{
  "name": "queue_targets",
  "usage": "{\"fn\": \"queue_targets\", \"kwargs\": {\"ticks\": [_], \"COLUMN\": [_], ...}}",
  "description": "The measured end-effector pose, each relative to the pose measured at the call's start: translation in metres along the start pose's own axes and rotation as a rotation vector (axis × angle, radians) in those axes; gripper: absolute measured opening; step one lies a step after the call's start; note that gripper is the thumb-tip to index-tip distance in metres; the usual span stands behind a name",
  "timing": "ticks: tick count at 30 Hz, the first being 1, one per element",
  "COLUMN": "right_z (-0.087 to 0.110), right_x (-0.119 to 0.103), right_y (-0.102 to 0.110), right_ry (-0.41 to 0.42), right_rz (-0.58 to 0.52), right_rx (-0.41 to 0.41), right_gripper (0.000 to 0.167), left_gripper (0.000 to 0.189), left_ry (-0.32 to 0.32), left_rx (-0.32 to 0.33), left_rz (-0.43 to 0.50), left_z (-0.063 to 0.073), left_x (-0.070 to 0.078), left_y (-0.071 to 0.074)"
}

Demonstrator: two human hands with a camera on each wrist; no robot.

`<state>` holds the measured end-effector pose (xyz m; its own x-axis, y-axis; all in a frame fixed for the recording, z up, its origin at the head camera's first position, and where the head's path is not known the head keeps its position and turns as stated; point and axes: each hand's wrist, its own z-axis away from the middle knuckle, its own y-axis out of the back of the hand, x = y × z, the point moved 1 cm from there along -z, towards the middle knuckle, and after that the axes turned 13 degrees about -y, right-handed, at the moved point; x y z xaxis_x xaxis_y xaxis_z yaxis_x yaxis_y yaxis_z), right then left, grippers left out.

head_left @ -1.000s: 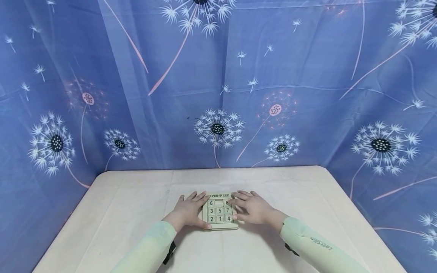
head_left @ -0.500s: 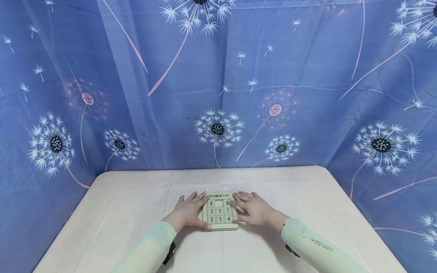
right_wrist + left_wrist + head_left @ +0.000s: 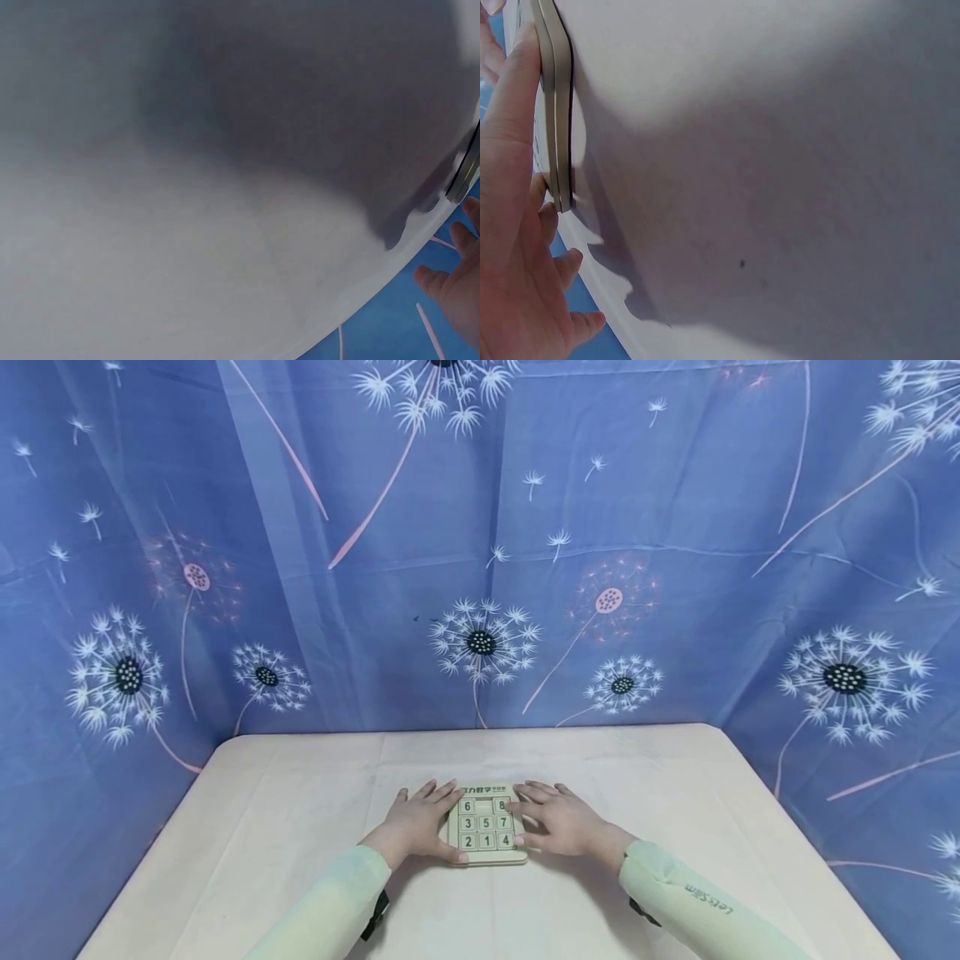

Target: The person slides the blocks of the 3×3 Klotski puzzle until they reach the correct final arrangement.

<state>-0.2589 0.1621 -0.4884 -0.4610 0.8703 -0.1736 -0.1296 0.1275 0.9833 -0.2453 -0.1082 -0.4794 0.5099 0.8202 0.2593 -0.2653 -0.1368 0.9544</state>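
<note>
A pale number slide puzzle lies flat on the table between both hands. Its top row shows 6, a gap, then 8; below come 3, 5, 7 and 2, 1, 4. My left hand is spread along the left side, thumb on the near corner and index finger by the far one. In the left wrist view, the straight thumb lies against the puzzle's edge. Over the right side reaches my right hand, index fingertip at the 8 tile and thumb tip beside the 4 tile.
A cream-coloured cloth covers the table. Blue curtains with a dandelion print rise behind it and on both sides. Pale green sleeves cover the forearms, with dark straps showing below the wrists.
The right index fingertip has drawn back slightly to the right, baring more of the 8 tile. The head view has shifted a little. The left hand and the tile order look the same.
</note>
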Motion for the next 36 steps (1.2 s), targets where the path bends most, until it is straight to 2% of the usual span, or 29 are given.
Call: {"fn": "queue_targets", "kwargs": {"ticks": [15,36], "right_z": [-0.003,-0.01], "right_x": [-0.006,-0.013], "right_y": [0.004,0.001], "right_ry": [0.015,-0.01], "right_rz": [0.001,0.001], "right_rx": [0.002,-0.038], "right_gripper": [0.059,0.059], "left_gripper": [0.11,0.109], "left_ry": [-0.005,-0.002], "left_rx": [0.003,-0.001], "left_rz": [0.008,0.016], "left_z": [-0.001,0.001], "left_x": [-0.001,0.0], "left_y": [-0.001,0.001]}}
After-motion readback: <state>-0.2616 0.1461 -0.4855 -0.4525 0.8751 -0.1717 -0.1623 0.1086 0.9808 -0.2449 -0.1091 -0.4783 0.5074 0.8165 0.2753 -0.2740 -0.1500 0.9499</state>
